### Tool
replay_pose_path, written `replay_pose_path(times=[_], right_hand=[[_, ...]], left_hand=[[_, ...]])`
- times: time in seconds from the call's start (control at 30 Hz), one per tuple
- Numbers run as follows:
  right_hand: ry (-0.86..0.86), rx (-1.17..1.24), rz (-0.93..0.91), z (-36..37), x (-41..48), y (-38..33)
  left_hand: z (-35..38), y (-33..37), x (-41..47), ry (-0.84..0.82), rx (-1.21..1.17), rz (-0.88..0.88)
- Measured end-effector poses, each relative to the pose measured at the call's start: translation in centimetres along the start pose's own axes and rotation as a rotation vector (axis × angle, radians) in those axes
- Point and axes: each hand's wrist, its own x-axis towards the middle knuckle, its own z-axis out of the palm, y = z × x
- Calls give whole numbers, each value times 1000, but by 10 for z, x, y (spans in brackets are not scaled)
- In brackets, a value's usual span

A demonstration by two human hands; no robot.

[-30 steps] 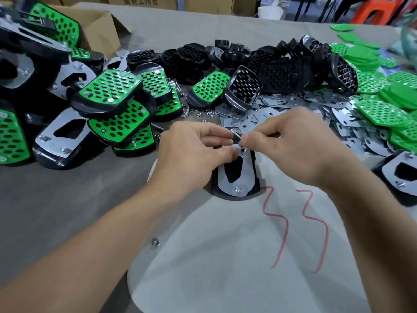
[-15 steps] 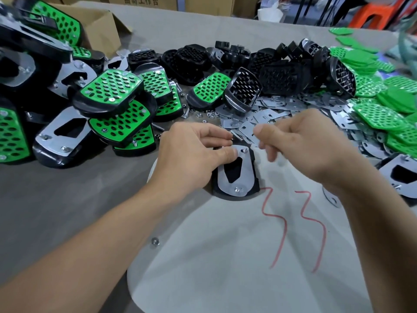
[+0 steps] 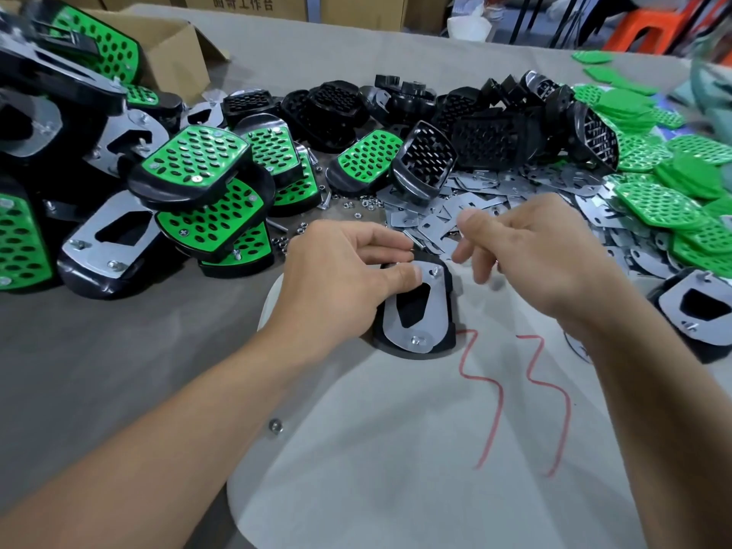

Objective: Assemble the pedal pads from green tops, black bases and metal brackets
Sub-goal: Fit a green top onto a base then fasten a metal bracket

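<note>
Shiny metal bracket (image 3: 427, 307) on matt black plastic base (image 3: 449, 311).

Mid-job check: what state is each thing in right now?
Left hand: grips the pedal pad, thumb on the metal bracket.
Right hand: off the pad, fingers loosely curled, nothing visible in it.
Pedal pad: underside up.
Metal bracket: seated on the pad's underside.
Cardboard box: flaps open.

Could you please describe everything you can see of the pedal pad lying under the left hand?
The pedal pad lies bracket-side up on the white sheet: a black, rounded base carrying a silvery metal bracket with a dark central cut-out and a fastener at each end. The left hand holds its far left side, thumb pressing the bracket.
</note>
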Motion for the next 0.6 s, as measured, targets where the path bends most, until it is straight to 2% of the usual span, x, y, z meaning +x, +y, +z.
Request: replay_pose_path(times=[0.1,0.2,0.33,0.47,0.6], right_hand=[[-69,105,-21,-3,0,0],[-182,55,-29,-2,-1,0],[-107,17,12,-10,1,7],[-123,134,-20,-6,0,5],[-126,0,-69,4,-2,1]], left_hand=[[-1,0,0,3,1,-2],[-1,1,0,8,6,-5],[0,3,-3,22,13,-1],[0,5,-4,35,25,-11],[-1,3,-9,87,46,5]])
